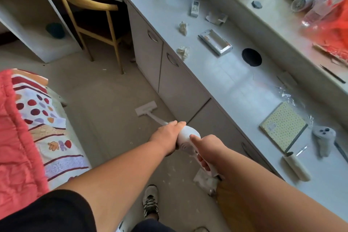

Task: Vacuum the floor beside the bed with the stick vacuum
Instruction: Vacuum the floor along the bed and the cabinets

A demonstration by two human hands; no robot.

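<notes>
I hold a white stick vacuum (188,135) over the grey floor (105,103) between the bed (47,128) and a cabinet run. My left hand (167,135) is wrapped around the front of the vacuum's body. My right hand (207,149) grips the handle behind it, with the forefinger lying on the body. The thin tube slopes down and away to the flat floor head (146,108), which rests on the floor close to the cabinet fronts. Small white bits lie scattered on the floor near my shoe (150,200).
A long grey counter (222,81) with cabinet doors runs along the right and carries crumpled tissues, a remote, a notebook and a lint roller. A wooden chair (94,20) stands under the desk at the back. The patterned bedding and red quilt (15,137) fill the left.
</notes>
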